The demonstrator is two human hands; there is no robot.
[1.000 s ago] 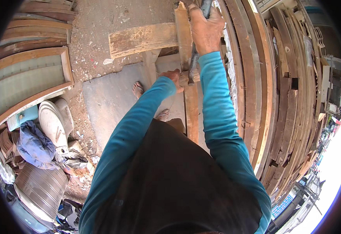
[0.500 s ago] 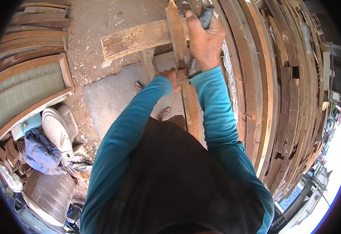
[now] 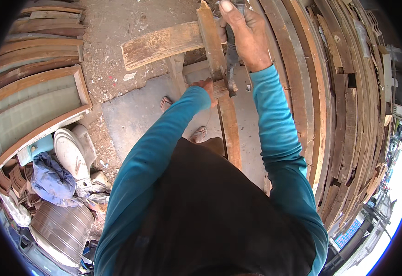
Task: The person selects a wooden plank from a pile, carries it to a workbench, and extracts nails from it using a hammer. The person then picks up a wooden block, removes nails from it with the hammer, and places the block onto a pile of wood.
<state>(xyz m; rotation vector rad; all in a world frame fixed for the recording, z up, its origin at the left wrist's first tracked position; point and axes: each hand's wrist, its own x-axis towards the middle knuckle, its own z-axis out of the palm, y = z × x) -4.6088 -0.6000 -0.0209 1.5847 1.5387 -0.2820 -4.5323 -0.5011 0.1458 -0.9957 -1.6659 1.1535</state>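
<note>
My left hand (image 3: 206,89) is closed around a short wooden block (image 3: 220,89), which lies across a long wooden beam (image 3: 230,131). The fingers on its far side are partly hidden by the sleeve. Up and to the right, my right hand (image 3: 248,37) grips a long, dark grey hand tool (image 3: 231,57). Its grey lower end comes down beside the block; whether it touches the block I cannot tell. Beyond my left hand, the beam's line continues in an upright-looking timber (image 3: 210,39). A worn wide plank (image 3: 161,44) meets that timber from the left.
Long timbers (image 3: 297,83) are stacked along the right side. Wooden frames (image 3: 79,87) lie at the left, above a white toilet seat (image 3: 67,149), a blue cloth bundle (image 3: 51,177) and a brown ribbed container (image 3: 65,230). My feet (image 3: 198,134) stand on a grey sheet (image 3: 136,103).
My right hand has moved a little up and right with the tool, whose lower end now shows beside the block. My left hand keeps its hold, and the whole view has shifted slightly.
</note>
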